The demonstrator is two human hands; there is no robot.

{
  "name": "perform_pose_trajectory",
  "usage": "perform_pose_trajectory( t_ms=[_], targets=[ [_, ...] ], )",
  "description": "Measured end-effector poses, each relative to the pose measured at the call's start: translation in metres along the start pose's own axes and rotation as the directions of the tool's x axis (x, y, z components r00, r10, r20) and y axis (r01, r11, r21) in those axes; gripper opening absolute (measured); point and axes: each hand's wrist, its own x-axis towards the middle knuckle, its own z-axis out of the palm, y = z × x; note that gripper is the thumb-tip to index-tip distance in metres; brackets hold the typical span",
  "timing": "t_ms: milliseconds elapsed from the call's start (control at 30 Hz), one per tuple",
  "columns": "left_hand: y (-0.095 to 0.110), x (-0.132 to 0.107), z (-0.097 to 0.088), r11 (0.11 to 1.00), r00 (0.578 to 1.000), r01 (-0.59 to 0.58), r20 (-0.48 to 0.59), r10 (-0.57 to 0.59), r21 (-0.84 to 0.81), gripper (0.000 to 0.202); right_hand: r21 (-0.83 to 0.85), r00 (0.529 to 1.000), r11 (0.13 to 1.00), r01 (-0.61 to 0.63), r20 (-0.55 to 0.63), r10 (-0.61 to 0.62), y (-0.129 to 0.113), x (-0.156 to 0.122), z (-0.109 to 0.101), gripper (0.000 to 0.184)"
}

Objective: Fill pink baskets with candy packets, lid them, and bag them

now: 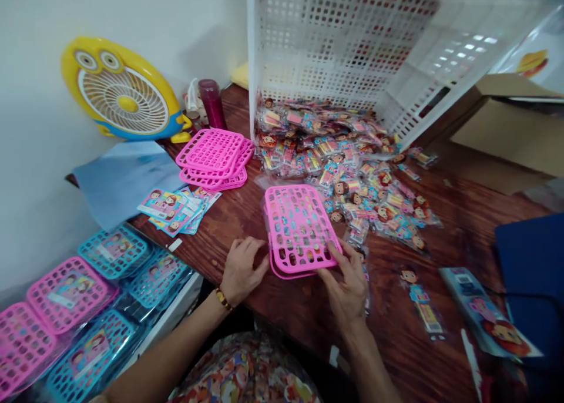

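The right hand is clamped on the lower right corner of a pink basket, thumb at its near edge and fingers over the side. The left hand is empty, its thumb and curled fingers apart, just beside the basket's left edge; whether a fingertip touches it, I cannot tell. The basket is over the tabletop, in front of a loose pile of small packets that spills from a tipped white crate. Left of it are a stack of pink baskets and some printed cards, with a yellow fan behind. Wrapped pink and blue baskets lie lower, beyond the tabletop's left edge.
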Motion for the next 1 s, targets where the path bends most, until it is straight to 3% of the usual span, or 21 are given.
perform_pose_trajectory(
  t_ms=[167,333,433,533,733,1000],
  targets=[
    [0.007,0.01,0.0,0.998,0.997,-0.059,-0.053,0.058,-0.019,0.016,0.02,0.995,0.996,-0.092,-0.029,0.092,-0.002,0.004,0.0,0.042],
    [0.009,-0.001,-0.001,0.991,0.989,-0.107,-0.108,0.098,-0.077,0.016,0.017,0.993,0.996,-0.093,-0.071,0.093,-0.001,0.011,0.001,0.04],
    [0.01,-0.002,0.005,0.997,0.987,-0.052,-0.153,0.044,-0.054,0.008,0.014,0.992,0.995,-0.103,-0.066,0.104,-0.003,0.014,0.001,0.039],
    [0.011,0.009,0.013,1.0,0.979,0.017,-0.202,-0.02,-0.017,0.017,0.012,0.99,0.993,-0.121,-0.067,0.122,-0.006,0.016,0.0,0.038],
    [0.009,0.029,0.017,0.999,0.975,0.028,-0.219,-0.024,0.019,0.014,0.032,0.971,0.982,-0.186,-0.144,0.189,-0.006,0.018,0.004,0.04],
    [0.007,0.001,-0.003,0.993,0.984,-0.073,-0.169,0.056,-0.097,0.019,0.025,0.965,0.979,-0.201,-0.167,0.202,-0.007,0.014,0.014,0.04]
  ],
)
